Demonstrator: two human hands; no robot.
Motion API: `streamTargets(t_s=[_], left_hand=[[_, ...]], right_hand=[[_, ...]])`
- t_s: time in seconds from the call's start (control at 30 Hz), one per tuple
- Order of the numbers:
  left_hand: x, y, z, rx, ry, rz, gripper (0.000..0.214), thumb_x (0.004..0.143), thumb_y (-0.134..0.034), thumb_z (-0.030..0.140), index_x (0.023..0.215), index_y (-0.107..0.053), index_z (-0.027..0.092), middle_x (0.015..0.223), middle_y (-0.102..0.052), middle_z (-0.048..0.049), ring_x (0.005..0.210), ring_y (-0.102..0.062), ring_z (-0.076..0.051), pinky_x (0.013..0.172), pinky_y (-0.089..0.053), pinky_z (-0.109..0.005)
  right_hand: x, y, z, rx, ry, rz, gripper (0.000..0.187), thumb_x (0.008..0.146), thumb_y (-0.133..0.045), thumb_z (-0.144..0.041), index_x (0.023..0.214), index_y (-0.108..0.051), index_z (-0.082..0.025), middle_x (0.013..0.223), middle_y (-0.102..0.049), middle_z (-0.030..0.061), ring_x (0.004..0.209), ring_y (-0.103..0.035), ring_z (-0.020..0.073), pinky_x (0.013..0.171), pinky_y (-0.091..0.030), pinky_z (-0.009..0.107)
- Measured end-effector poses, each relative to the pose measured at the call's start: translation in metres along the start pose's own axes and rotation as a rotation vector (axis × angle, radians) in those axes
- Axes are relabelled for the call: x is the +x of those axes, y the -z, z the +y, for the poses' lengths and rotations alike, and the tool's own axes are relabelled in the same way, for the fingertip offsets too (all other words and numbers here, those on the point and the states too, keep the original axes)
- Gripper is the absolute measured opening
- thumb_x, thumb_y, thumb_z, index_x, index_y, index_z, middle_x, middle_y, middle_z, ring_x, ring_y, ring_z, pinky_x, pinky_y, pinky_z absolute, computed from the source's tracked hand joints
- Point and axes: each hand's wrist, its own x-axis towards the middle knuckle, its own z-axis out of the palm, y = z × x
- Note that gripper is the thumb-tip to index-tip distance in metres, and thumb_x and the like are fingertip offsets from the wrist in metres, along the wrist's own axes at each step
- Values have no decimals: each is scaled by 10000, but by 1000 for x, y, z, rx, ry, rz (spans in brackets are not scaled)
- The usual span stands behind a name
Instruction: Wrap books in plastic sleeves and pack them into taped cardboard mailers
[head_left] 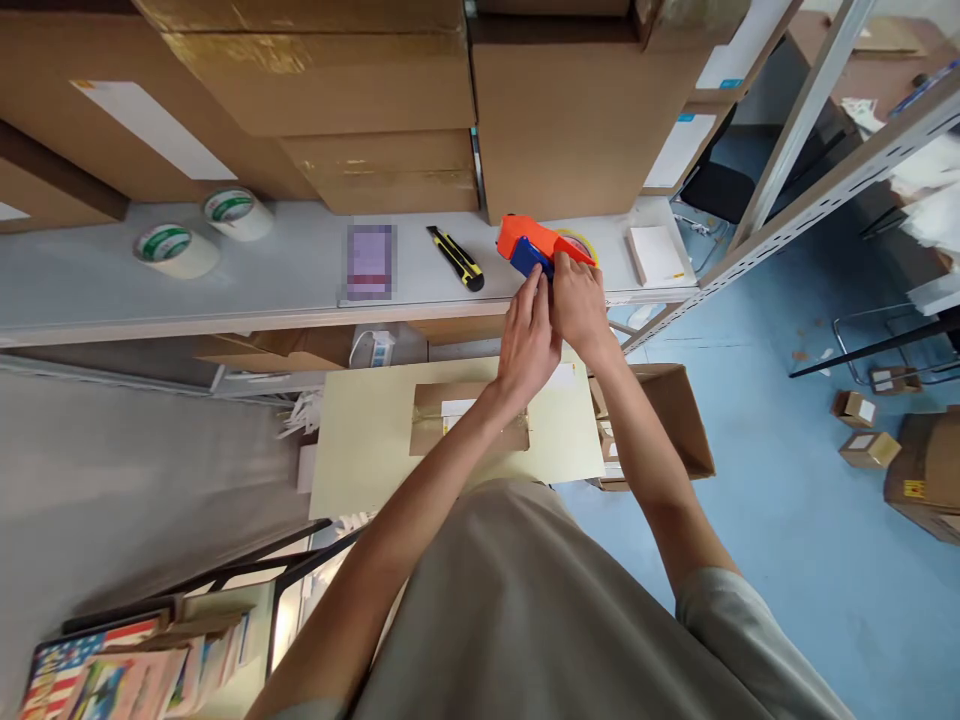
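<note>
An orange and blue tape dispenser with a yellow-rimmed tape roll lies on the white shelf. My right hand is closed around its handle. The fingertips of my left hand touch the blue part of the dispenser, fingers held together. Below my hands a small taped cardboard parcel with a white label rests on a pale yellow board.
On the shelf lie a yellow and black utility knife, two white tape rolls and a white pad, with big cardboard boxes behind. An open box stands on the blue floor; small boxes lie at right.
</note>
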Motion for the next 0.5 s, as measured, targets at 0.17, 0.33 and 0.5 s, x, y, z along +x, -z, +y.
streamTargets(t_s=[0.17, 0.33, 0.5], left_hand=[[-34, 16, -13, -18, 52, -67, 714, 1181, -447, 321, 1850, -199, 277, 1880, -355, -145, 1755, -360, -303, 1462, -335, -538], [-121, 48, -61, 22, 363, -123, 672, 1125, -573, 352, 1762, -417, 209, 1761, -530, -186, 1681, -475, -332, 1430, -388, -524], [-219, 100, -118, 147, 884, -15, 634, 1056, -653, 412, 1611, -557, 122, 1664, -592, -274, 1598, -552, -418, 1350, -440, -580]], right_hand=[[43, -31, -2, -30, 6, -35, 572, 1162, -363, -295, 1662, -436, -29, 1516, -646, 311, 1500, -573, 426, 1312, -362, 698], [10, -47, -4, 2, -55, 105, 641, 1187, -234, -309, 1801, -304, -138, 1753, -446, 277, 1675, -401, 431, 1344, -317, 735], [-111, -94, -43, 66, -240, -178, 758, 1208, -194, -503, 1834, -214, -76, 1798, -414, 330, 1662, -470, 432, 1270, -483, 597]])
